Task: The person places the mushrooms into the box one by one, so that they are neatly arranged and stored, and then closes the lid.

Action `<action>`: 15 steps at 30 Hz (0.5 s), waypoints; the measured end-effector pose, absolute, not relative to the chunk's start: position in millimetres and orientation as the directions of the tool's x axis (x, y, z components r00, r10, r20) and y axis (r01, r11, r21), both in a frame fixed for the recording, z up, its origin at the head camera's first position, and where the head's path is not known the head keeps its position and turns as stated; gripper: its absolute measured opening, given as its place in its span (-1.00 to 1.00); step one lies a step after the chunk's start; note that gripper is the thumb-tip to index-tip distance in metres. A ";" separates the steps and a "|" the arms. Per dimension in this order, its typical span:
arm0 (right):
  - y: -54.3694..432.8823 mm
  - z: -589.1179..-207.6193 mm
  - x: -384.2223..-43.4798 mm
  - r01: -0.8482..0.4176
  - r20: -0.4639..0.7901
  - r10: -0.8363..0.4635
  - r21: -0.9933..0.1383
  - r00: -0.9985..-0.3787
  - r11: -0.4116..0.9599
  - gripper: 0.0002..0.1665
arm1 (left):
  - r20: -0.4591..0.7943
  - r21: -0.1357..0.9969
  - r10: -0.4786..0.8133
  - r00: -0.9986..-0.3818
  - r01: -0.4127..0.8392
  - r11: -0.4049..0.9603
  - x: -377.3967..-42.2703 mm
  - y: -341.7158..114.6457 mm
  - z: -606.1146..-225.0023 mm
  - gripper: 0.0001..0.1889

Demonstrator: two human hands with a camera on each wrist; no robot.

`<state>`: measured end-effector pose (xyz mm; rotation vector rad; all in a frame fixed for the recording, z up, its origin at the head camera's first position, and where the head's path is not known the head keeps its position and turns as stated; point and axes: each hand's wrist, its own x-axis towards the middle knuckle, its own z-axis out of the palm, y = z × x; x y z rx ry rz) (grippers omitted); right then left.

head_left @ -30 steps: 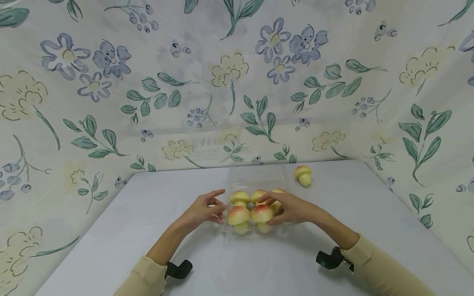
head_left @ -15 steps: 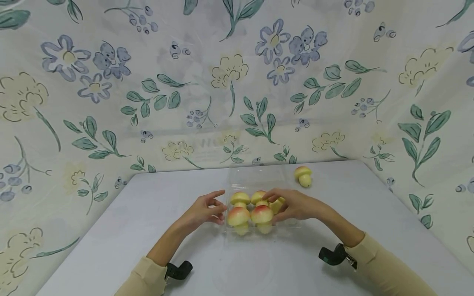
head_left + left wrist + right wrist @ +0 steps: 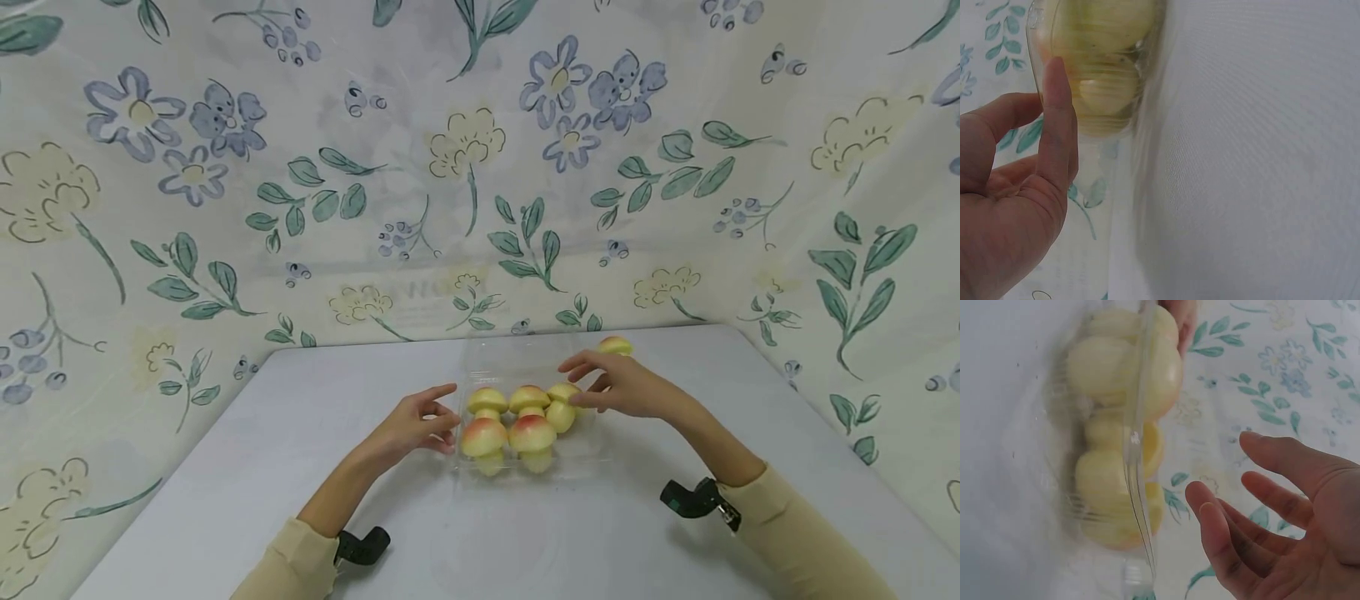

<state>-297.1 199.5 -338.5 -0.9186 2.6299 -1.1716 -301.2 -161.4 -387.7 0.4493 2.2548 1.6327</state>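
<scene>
A clear plastic box [image 3: 596, 450] with its lid [image 3: 517, 357] folded back holds several yellow mushroom-shaped pieces with reddish caps, among them a front one [image 3: 533, 440] and a tilted one [image 3: 561, 410] at the right. My left hand [image 3: 412, 423] rests at the box's left side, fingers loosely bent; in the left wrist view its straight finger [image 3: 1055, 94] lies along the clear wall. Above the box's right rear part is my right hand [image 3: 626, 385], fingers spread and holding nothing. Behind it another mushroom-shaped piece [image 3: 617, 345] lies outside the box, its stem hidden by the hand.
The white table [image 3: 322, 400] reaches back to a floral cloth [image 3: 420, 167] that hangs as a backdrop. Black wrist cameras [image 3: 363, 547] are strapped below both sleeves.
My right hand has let go of the mushroom-shaped piece at the box's right and moved up and right toward the loose piece. My left hand has stayed in place.
</scene>
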 end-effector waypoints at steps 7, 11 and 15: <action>209.3 -334.1 -304.6 -0.450 0.143 -0.519 -0.716 -0.843 0.533 -0.48 | -0.080 0.951 0.426 -0.901 0.058 0.303 -299.7 -160.9 -385.1 -0.23; 214.5 -336.4 -310.3 -0.431 0.140 -0.495 -0.720 -0.858 0.544 -0.46 | -0.080 0.952 0.423 -0.903 0.056 0.300 -298.8 -160.7 -384.6 -0.23; 220.6 -341.1 -316.4 -0.409 0.125 -0.473 -0.717 -0.872 0.565 -0.45 | -0.080 0.951 0.424 -0.902 0.058 0.305 -299.2 -160.4 -385.3 -0.24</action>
